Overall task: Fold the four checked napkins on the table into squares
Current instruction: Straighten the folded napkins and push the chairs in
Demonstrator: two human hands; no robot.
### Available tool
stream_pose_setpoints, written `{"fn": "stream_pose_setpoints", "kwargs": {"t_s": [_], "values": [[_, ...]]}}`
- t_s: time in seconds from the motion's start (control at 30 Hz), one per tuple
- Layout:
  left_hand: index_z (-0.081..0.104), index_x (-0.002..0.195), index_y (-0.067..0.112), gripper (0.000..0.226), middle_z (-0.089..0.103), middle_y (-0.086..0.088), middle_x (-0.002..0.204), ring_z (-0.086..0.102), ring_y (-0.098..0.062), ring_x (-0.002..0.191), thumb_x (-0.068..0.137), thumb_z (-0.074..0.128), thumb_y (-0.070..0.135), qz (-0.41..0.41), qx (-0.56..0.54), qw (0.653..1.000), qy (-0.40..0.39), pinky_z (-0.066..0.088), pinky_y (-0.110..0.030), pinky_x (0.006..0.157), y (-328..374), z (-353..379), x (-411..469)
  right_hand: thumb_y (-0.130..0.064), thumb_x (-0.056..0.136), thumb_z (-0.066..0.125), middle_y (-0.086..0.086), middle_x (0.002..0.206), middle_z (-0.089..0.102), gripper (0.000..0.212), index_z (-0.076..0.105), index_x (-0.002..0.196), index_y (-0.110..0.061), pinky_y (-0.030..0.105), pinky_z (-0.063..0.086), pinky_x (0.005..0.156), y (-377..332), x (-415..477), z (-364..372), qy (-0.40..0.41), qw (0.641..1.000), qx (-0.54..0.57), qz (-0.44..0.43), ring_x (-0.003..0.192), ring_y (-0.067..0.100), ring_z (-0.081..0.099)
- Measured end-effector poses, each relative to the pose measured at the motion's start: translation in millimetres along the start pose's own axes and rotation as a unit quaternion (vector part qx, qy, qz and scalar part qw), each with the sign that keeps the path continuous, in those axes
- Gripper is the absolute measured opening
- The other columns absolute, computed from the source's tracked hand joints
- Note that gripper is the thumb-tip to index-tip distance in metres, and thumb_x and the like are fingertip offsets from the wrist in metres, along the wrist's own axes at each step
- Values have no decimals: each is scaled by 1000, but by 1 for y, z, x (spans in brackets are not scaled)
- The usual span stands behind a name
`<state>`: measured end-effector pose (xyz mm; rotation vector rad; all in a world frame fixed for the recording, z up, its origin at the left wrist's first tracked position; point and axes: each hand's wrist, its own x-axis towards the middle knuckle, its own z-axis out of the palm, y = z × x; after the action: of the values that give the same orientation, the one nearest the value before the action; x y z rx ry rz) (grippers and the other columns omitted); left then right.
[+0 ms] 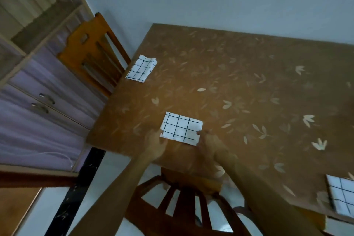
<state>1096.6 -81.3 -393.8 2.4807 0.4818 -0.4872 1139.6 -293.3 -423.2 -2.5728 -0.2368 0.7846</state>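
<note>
A white checked napkin (182,128), folded into a small rectangle, lies flat near the table's front edge. My left hand (156,144) pinches its near left corner. My right hand (209,142) holds its right edge between fingertips. A second folded checked napkin (141,68) rests at the table's far left corner. Part of a third checked napkin (342,194) shows at the lower right edge of the view, cut off by the frame.
The brown table (239,86) has a leaf pattern and stands against a pale wall. A wooden chair (92,51) stands at its left side, another chair (183,197) below my arms. A cupboard with drawers (38,105) fills the left.
</note>
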Motion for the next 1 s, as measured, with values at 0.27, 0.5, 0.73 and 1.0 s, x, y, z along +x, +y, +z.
{"fn": "stream_pose_setpoints", "kwargs": {"t_s": [0.27,0.5,0.73,1.0], "values": [[36,152,19,58,18,-15,163,20,-32,150,99,57,26,8,-15,998,-67,23,-41,119,-6,27,56,-22,98,52,5,167,-2,66,22,157,-24,46,40,110,15,57,11,9,998,-64,-15,138,37,34],[37,149,7,56,33,-14,156,31,-28,145,100,55,24,29,2,996,-83,26,-36,117,-5,29,65,-24,99,53,7,165,13,52,38,149,-26,46,42,108,17,67,21,11,992,-118,-35,140,37,26],[42,145,7,53,33,-11,154,32,-27,142,98,57,24,42,13,996,-83,29,-36,115,-13,35,55,-22,98,56,8,165,12,52,40,147,-25,47,43,106,22,47,32,8,990,-138,-35,143,39,24],[43,145,7,54,36,-11,152,37,-26,139,96,57,25,78,32,991,-109,34,-38,114,-21,50,25,-23,98,55,9,165,12,56,35,150,-27,45,31,112,28,17,45,31,987,-156,6,144,35,26]]}}
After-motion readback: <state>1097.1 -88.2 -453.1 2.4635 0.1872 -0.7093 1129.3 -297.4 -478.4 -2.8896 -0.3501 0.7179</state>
